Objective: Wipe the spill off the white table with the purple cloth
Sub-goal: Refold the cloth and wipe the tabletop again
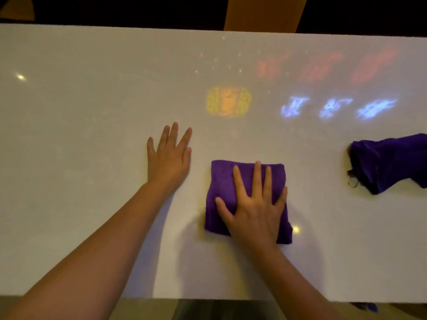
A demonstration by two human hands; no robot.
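glossy white stone counter (69, 204) spans the whole view under dim light, with a yellow-orange glowing pattern (228, 102) and red and blue light patches (335, 88) shining on its far half. toward the left, the left hand (169, 155) lies flat and empty on the bare surface with fingers spread, and just beside it the right hand (254, 204) presses palm-down, fingers splayed and not gripping, on the folded rectangular purple terry cloth (223, 181) near the front edge. well apart at the right edge lies a crumpled dark purple cloth (390, 162); i cannot make out any spill.
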